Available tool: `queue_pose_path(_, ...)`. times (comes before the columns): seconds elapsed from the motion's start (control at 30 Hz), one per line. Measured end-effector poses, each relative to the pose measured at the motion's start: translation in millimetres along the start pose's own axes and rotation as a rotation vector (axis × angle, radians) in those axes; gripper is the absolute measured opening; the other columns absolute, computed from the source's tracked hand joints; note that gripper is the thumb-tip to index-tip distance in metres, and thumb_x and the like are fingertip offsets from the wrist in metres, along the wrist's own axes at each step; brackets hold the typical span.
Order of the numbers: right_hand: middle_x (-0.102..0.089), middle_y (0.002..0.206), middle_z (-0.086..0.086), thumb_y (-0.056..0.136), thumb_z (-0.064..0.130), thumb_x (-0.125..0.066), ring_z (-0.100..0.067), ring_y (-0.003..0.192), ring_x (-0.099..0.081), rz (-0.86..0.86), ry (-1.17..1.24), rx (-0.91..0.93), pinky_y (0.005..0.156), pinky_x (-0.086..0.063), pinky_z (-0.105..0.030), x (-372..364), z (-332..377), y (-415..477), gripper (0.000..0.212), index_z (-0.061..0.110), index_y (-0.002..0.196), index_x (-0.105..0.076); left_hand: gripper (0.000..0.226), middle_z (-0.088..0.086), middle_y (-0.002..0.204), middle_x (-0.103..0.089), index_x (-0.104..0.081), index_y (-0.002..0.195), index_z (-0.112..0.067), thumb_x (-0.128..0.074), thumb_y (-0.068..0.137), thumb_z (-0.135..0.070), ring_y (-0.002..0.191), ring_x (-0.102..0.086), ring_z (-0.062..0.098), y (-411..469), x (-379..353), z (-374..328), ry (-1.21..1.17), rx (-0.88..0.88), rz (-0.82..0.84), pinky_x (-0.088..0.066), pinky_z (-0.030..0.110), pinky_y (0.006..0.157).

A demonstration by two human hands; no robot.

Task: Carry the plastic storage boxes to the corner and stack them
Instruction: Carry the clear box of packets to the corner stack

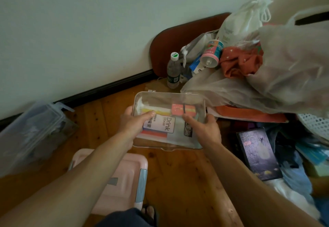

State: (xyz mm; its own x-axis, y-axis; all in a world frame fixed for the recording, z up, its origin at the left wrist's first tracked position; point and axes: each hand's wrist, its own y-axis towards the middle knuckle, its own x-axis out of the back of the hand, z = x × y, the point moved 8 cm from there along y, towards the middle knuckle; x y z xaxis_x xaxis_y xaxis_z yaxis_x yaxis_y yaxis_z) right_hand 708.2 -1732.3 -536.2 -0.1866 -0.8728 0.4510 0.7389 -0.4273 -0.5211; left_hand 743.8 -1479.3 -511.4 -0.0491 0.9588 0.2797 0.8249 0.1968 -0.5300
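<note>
A flat clear plastic box [178,100] with straw packets and an orange packet inside is held above the wooden floor, in the middle of the head view. My left hand [132,122] grips its left edge, thumb on the lid. My right hand [204,128] grips its right edge the same way. A pink storage box with grey-blue latches [124,178] stands on the floor under my left forearm. A larger clear lidded box [33,134] lies tilted against the wall at the left.
A pile of plastic bags [284,73], a red cloth, a pink-rimmed can and a water bottle [173,71] crowds the right side against a dark brown board. A dark book [258,153] and other clutter lie at the right. My sandalled foot [149,212] shows at the bottom.
</note>
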Motion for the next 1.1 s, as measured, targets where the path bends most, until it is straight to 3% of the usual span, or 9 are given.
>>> queue_pose_path(0.17,-0.062,0.116,0.000,0.063,0.070,-0.072,-0.021,0.102,-0.061,0.011,-0.035,-0.002,0.089,-0.052,-0.048,12.4,29.3,-26.9,0.082,0.023,0.128,-0.050,0.039,-0.004,0.095,-0.070,-0.055,0.109,-0.034,-0.076,0.077,-0.040,0.082,-0.069,0.013,-26.1,22.3,-23.2,-0.002,0.019,-0.024,-0.057,0.030,0.059)
queue_pose_path(0.37,-0.061,0.116,0.001,0.062,0.069,-0.073,-0.020,0.102,-0.061,0.040,-0.027,-0.004,0.087,-0.053,-0.045,43.2,75.7,-77.8,0.083,0.024,0.128,-0.050,0.036,-0.007,0.094,-0.070,-0.055,0.101,-0.039,-0.079,0.074,-0.041,0.081,-0.069,0.011,-73.7,50.4,-67.6,-0.016,0.069,-0.045,-0.054,0.024,0.051)
queue_pose_path(0.5,-0.063,0.106,0.005,0.065,0.065,-0.075,-0.007,0.086,-0.059,0.040,-0.024,0.025,0.066,-0.049,-0.029,70.1,120.1,-109.7,0.066,0.027,0.114,-0.051,0.039,-0.003,0.100,-0.069,-0.055,0.104,-0.038,-0.079,0.073,-0.040,0.085,-0.070,0.015,-108.0,69.2,-110.5,-0.043,0.085,-0.061,-0.058,0.030,0.057)
queue_pose_path(0.67,-0.060,0.120,0.000,0.061,0.069,-0.074,-0.020,0.103,-0.061,0.029,-0.035,0.056,0.086,-0.055,-0.045,103.0,194.6,-148.4,0.087,0.024,0.130,-0.048,0.053,0.002,0.109,-0.066,-0.056,0.119,-0.031,-0.079,0.073,-0.042,0.093,-0.069,0.019,-145.8,100.2,-182.8,-0.063,0.057,-0.081,-0.060,0.041,0.074)
queue_pose_path(0.83,-0.059,0.123,-0.001,0.063,0.066,-0.075,-0.021,0.106,-0.061,0.035,0.002,0.098,0.086,-0.056,-0.045,126.0,263.0,-184.2,0.089,0.023,0.134,-0.044,0.045,-0.001,0.098,-0.072,-0.058,0.113,-0.030,-0.078,0.075,-0.043,0.086,-0.071,0.016,-177.1,131.4,-246.1,-0.077,0.018,-0.082,-0.061,0.036,0.068)
queue_pose_path(1.03,-0.058,0.122,-0.001,0.065,0.062,-0.076,-0.021,0.105,-0.061,0.078,0.012,0.176,0.084,-0.057,-0.045,140.8,356.2,-233.2,0.086,0.022,0.134,-0.044,0.057,0.001,0.102,-0.068,-0.047,0.122,-0.025,-0.077,0.075,-0.039,0.085,-0.070,0.018,-218.5,189.2,-320.2,-0.154,0.017,-0.140,-0.060,0.034,0.063)
queue_pose_path(1.1,-0.061,0.116,0.001,0.067,0.060,-0.077,-0.016,0.097,-0.063,0.099,0.024,0.206,0.077,-0.058,-0.039,142.7,384.6,-248.0,0.077,0.024,0.128,-0.046,0.059,0.000,0.103,-0.068,-0.047,0.124,-0.025,-0.077,0.075,-0.040,0.084,-0.070,0.018,-232.1,209.5,-342.2,-0.158,0.012,-0.148,-0.058,0.033,0.061)
